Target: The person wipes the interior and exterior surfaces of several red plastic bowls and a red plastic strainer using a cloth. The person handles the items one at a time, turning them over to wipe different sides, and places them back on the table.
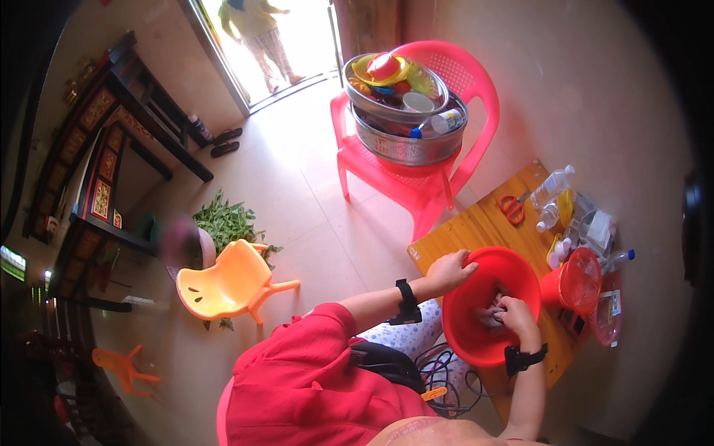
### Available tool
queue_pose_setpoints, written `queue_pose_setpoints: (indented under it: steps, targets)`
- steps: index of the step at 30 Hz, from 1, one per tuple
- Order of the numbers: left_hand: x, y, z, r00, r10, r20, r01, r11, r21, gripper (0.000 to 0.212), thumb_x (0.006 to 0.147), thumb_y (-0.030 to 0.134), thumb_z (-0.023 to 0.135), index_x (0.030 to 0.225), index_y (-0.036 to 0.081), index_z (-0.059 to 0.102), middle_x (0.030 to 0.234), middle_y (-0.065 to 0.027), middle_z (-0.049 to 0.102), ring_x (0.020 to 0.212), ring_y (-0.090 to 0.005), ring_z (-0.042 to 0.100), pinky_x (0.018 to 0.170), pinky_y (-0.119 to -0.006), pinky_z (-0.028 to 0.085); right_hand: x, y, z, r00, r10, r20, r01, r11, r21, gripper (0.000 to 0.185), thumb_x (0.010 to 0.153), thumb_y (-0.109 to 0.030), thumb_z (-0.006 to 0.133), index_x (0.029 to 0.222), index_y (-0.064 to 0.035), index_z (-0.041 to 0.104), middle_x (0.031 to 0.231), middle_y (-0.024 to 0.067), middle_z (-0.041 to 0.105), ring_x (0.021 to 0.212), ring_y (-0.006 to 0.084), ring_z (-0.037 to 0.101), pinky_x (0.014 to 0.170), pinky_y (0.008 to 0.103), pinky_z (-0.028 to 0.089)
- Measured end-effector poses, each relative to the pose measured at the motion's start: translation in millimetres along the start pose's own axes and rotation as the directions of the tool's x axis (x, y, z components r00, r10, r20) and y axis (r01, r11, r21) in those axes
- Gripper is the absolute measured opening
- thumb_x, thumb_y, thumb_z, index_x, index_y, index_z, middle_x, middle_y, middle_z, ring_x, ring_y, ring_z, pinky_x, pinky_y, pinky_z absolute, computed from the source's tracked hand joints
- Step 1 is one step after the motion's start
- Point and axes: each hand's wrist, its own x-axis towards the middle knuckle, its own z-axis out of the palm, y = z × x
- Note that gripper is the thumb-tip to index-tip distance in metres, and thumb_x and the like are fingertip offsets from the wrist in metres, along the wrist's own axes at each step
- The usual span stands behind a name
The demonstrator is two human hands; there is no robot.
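A red plastic bucket (527, 273) is tilted with its mouth towards me, at the near edge of the wooden table (463, 231). My left hand (453, 273) grips its rim on the left side. Inside the bucket, the bent fingers of my right hand (517, 318) pinch a small greyish item (493, 312), partly covered by the fingers; what it is I cannot tell. A black strap with a small device sits on each wrist.
On the table lie red-handled scissors (512, 209), clear plastic bottles (552, 187) and a smaller red container (580, 281). A pink plastic chair (382, 192) carries stacked metal pans (413, 142). Cables (438, 362) hang by my lap. A yellow child's chair (234, 281) and leafy greens (223, 220) are left. A person (256, 28) stands in the doorway.
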Motion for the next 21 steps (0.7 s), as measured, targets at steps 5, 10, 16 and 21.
queue_pose_setpoints:
  steps: [5,10,16,21]
  targets:
    - [5,8,-21,0.992,0.002,-0.123,-0.01,0.998,-0.066,0.061,0.096,0.052,0.059,0.141,0.011,0.058,0.115,-0.0205,0.062,0.103,-0.0361,0.066,0.091,-0.043,0.052,2,8,6,1.0,-0.006,0.022,0.005,0.999,0.041,0.022,0.075,-0.011,0.078,0.093,-0.0012,0.07,0.09,0.0231,0.07,0.087,0.037,0.071,0.078,0.0428,0.054]
    - [41,22,-83,0.949,0.107,-0.298,-0.17,0.966,-0.193,0.076,0.092,0.023,0.069,0.159,0.015,0.034,0.094,-0.014,0.069,0.089,-0.0217,0.067,0.085,-0.037,0.053,3,17,7,0.999,-0.041,0.006,0.04,0.995,0.092,0.02,0.075,-0.01,0.079,0.091,0.0001,0.07,0.086,0.0217,0.07,0.082,0.0326,0.071,0.075,0.0409,0.054]
    - [52,14,-178,0.709,0.09,-0.7,-0.331,0.919,-0.217,0.067,0.091,0.011,0.061,0.153,0.003,0.038,0.101,-0.0146,0.069,0.088,-0.02,0.067,0.078,-0.032,0.055,5,18,12,1.0,-0.025,0.008,0.024,0.989,0.143,0.019,0.076,-0.007,0.079,0.092,0.0002,0.069,0.083,0.0194,0.07,0.08,0.028,0.07,0.074,0.0394,0.054]
    - [40,-24,-187,0.825,0.012,-0.565,-0.175,0.956,-0.234,0.058,0.09,0.009,0.059,0.146,-0.003,0.048,0.107,-0.0156,0.07,0.085,-0.0172,0.068,0.075,-0.029,0.055,8,17,16,0.999,-0.053,-0.014,0.054,0.996,0.076,0.02,0.077,-0.007,0.08,0.092,0.0005,0.069,0.085,0.0219,0.07,0.082,0.0311,0.071,0.074,0.0399,0.054]
